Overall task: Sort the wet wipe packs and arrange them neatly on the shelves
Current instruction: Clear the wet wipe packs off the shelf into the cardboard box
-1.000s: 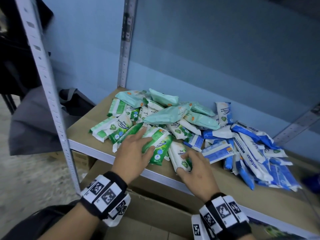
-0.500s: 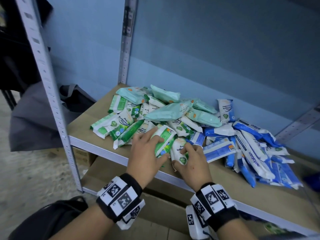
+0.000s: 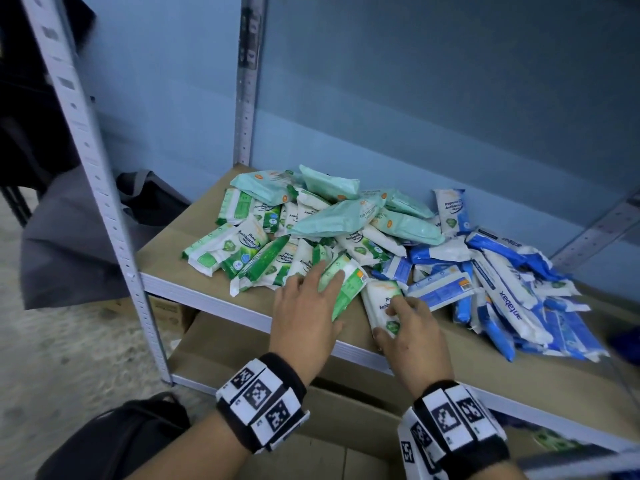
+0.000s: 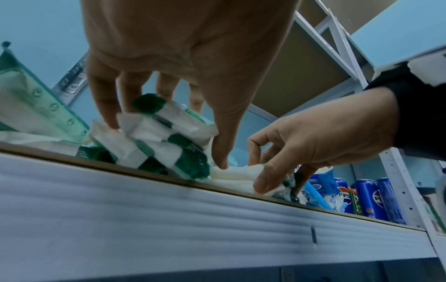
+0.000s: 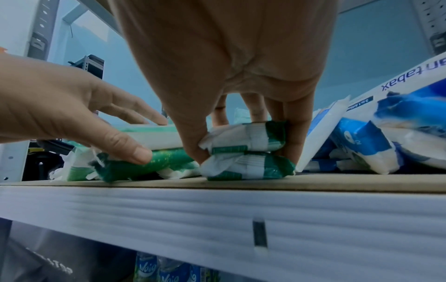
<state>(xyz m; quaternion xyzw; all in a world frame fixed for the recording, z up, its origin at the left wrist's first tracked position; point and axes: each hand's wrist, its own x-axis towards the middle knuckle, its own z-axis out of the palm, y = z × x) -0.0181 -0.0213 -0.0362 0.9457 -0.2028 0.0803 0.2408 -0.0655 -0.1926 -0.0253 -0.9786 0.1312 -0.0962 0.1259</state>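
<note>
Shelf (image 3: 194, 271): brown board against a blue wall, carrying a loose heap of wipe packs.
Green packs (image 3: 242, 251): left of the heap.
Left hand (image 3: 304, 317): your fingers spread, thumb and fingers round a green pack at the front edge.
Right hand (image 3: 412, 327): you pinch two stacked white packs (image 5: 246, 150).
Blue packs (image 3: 512, 292): right.
Risk: your stack sits at the lip; a drag could tip packs off.
</note>
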